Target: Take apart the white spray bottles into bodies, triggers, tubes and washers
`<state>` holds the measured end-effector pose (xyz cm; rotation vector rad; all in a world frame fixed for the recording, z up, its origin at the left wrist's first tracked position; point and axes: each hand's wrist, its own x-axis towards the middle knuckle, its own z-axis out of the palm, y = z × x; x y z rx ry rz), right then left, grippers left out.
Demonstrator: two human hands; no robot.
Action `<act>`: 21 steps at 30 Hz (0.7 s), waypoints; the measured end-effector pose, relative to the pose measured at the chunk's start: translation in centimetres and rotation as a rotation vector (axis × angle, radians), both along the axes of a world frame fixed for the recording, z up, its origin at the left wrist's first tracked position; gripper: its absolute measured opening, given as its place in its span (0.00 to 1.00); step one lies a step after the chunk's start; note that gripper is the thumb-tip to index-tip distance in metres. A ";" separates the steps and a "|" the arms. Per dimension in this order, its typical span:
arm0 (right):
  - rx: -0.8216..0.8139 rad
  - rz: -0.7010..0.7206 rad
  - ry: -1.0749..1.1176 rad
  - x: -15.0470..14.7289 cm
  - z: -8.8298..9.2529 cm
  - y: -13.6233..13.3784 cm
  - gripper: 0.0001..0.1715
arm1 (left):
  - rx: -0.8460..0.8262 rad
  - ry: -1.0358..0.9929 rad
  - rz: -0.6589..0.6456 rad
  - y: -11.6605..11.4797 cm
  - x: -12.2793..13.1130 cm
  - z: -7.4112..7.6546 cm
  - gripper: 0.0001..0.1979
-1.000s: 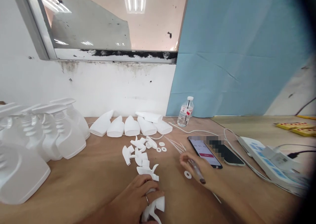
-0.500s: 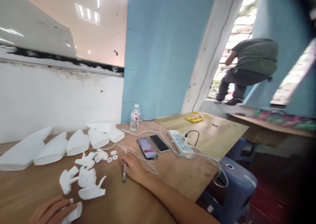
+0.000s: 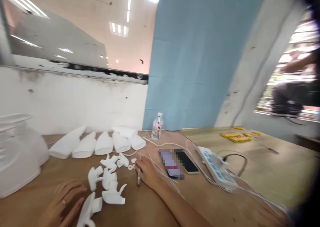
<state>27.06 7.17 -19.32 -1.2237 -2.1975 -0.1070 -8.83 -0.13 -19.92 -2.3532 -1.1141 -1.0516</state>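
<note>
Two hands lie on the counter point(image 3: 155, 213) toward its front edge. The left hand point(image 3: 62, 205) is spread flat just beside a white trigger head point(image 3: 89, 207), which is not yet held. The right hand point(image 3: 148, 173) has its grip pinching a pen point(image 3: 138, 180). Lifting that head would need fingers closed round it.

A white trigger point(image 3: 89, 207) lay on its side by the tabletop's near edge; the dark pen point(image 3: 138, 180) I gripped pointed there.

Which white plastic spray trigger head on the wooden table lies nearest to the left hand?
The trigger head at the bottom edge, just right of the left hand; the others lie farther back, toward the right hand holding a dark pen.
</note>
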 end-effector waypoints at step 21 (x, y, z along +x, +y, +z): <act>-0.001 0.068 0.082 -0.2 1.0 -0.1 0.09 | -0.250 -0.756 -0.187 -12.1 3.6 13.5 0.11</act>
